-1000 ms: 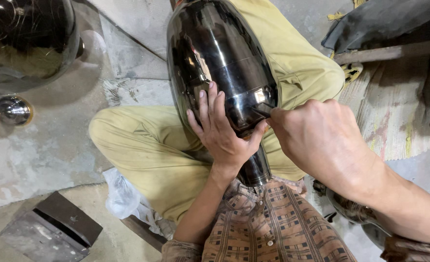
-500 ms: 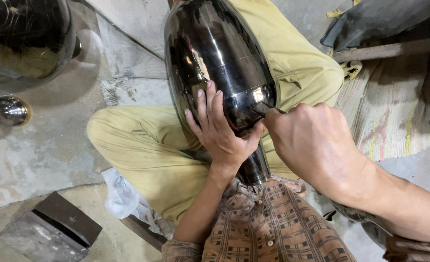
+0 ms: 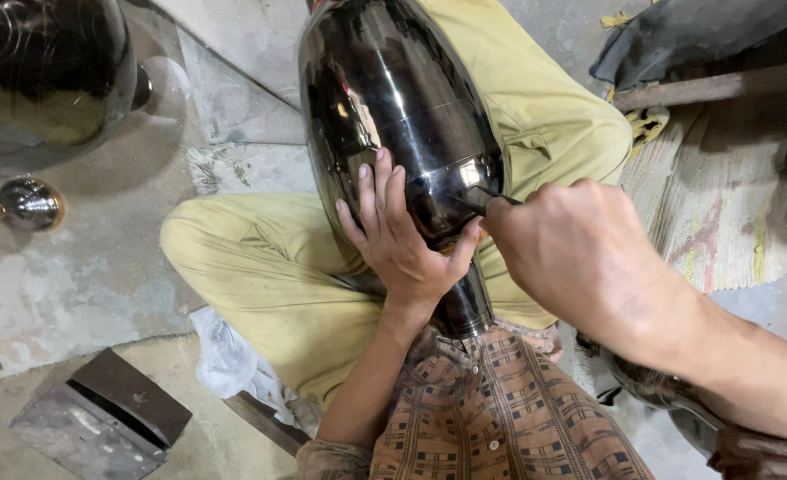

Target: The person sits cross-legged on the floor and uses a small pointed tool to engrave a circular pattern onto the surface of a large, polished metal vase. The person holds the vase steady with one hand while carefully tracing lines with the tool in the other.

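Note:
A large shiny dark metal vase [image 3: 393, 116] lies across my lap, its narrow neck pointing toward my chest. My left hand [image 3: 402, 240] rests flat on its lower body, fingers spread, steadying it. My right hand [image 3: 580, 253] is closed around a small dark tool [image 3: 482, 197] whose tip touches the vase's surface near a raised band. I sit cross-legged in yellow-green trousers [image 3: 269, 276] and a brown checked shirt [image 3: 491, 409].
Another big polished metal vessel [image 3: 38, 80] stands at the top left, with a small shiny knob-shaped piece [image 3: 24, 204] below it. A dark metal block [image 3: 100, 418] lies on the concrete floor at the bottom left. A woven mat [image 3: 731, 213] lies to the right.
The vase and both hands have shifted slightly; my right hand has moved a little along the vase with the tool still pressed to it.

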